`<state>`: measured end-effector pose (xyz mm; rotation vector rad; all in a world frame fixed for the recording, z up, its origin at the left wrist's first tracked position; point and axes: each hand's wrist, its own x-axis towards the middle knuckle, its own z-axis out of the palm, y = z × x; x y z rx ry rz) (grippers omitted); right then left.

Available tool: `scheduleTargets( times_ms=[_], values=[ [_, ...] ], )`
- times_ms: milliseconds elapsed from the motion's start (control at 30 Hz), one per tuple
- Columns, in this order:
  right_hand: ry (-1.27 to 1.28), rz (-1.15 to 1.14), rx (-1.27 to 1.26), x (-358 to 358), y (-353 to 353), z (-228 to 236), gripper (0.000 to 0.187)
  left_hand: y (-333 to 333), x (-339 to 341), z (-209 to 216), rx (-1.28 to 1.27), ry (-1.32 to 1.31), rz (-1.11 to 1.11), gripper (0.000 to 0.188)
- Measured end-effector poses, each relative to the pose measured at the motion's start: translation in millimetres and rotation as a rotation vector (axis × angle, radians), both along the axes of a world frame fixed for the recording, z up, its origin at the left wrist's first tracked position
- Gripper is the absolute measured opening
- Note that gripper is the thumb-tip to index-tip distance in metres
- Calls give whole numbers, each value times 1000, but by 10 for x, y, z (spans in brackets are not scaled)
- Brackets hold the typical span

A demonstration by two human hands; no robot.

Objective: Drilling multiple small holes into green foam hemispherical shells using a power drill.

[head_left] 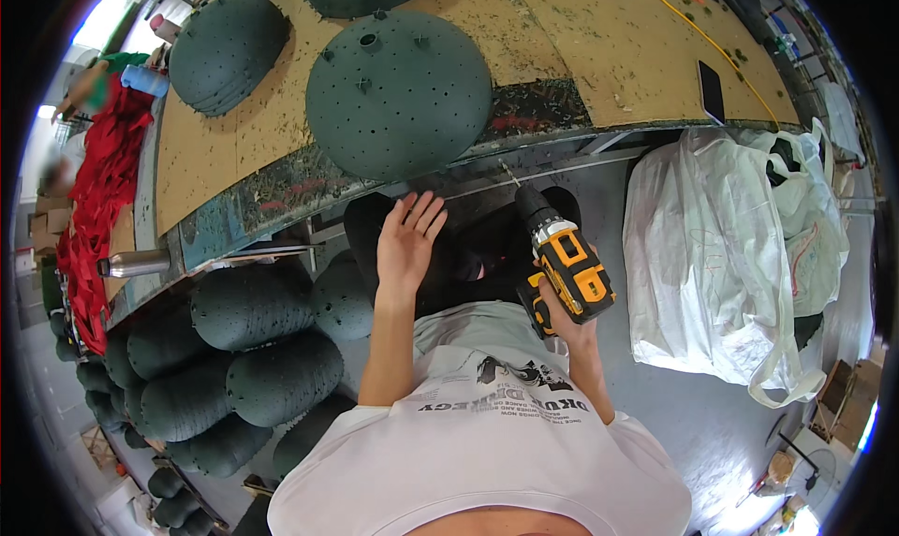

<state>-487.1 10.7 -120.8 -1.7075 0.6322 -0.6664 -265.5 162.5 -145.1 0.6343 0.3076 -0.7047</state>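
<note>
My right hand (569,313) is closed around the grip of a yellow and black cordless drill (573,272), its bit pointing toward the table edge. My left hand (410,241) is raised palm up with its fingers stretched out, holding nothing. Just beyond its fingertips, a dark green dome (398,101) dotted with small holes rests at the table's front edge, one larger hole near its far side. A few small knobs or scraps stick up from its surface. Whether the left fingertips touch the dome's rim, I cannot tell.
More green domes (229,49) stand on the tan worktable (599,49), which is strewn with dark shavings. Stacked domes (253,307) fill the floor at left. A phone (711,92), an orange cord (712,44), a steel bottle (139,264), red strips (98,218) and white sacks (702,255) are around.
</note>
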Motion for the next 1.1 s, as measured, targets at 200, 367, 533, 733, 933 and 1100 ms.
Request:
scheduleTargets(
  times_ms=[200,367,533,733,933,1100],
  values=[
    [-72,17,-34,21,-12,117,44,-153,206,-16,-119,-43,16,26],
    [37,37,-48,-94,74,22,46,-246,264,118,-131,-153,131,28],
    [32,38,147,-128,123,-2,46,-523,590,502,-298,-320,234,35],
    [70,81,-79,-115,63,16,49,-476,878,396,-433,-359,201,41],
    [-26,-14,-2,-68,58,-38,48,-446,937,374,-263,-435,228,45],
    [-48,-5,56,-46,78,12,47,-358,983,358,-253,-411,259,29]
  ],
)
